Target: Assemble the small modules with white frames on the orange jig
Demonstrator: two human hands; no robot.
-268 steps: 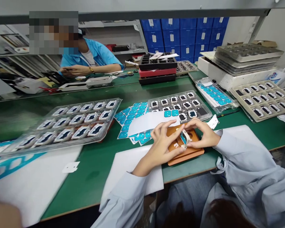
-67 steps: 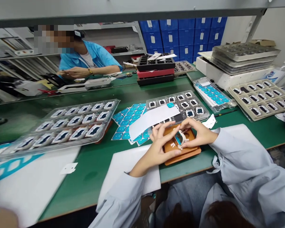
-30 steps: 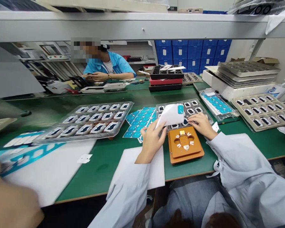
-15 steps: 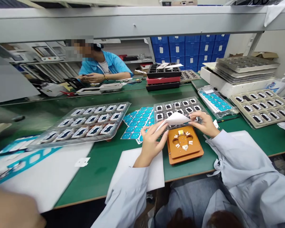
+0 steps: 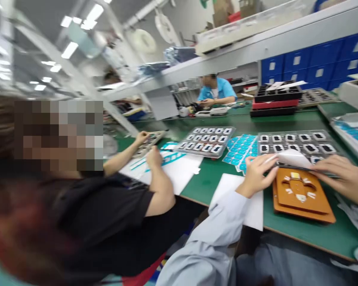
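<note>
My left hand (image 5: 258,174) pinches the left end of a thin white sheet (image 5: 294,157), with thumb and fingers closed on its edge. At the sheet's other end, my right hand (image 5: 343,176) grips it too; a dark edge shows near those fingers, blurred. The sheet is bent upward in the middle, above the back of an orange fixture (image 5: 304,206). A shaped recess with small white pieces and a yellow patch sits in the fixture's top. Behind my hands lies a clear tray (image 5: 273,142) of white-framed dark parts.
Teal sticker sheets (image 5: 241,151) lie left of my hands, beside another clear parts tray (image 5: 201,141). White foam (image 5: 226,192) lies at the table's front edge. A co-worker in black (image 5: 113,214) sits close on my left; another person in blue (image 5: 217,89) works across the table. Black and red trays (image 5: 274,101) are stacked behind.
My view has swung left, bringing the co-worker in black into sight and shifting the table rightward in the picture. Both hands still hold the white sheet over the back of the fixture.
</note>
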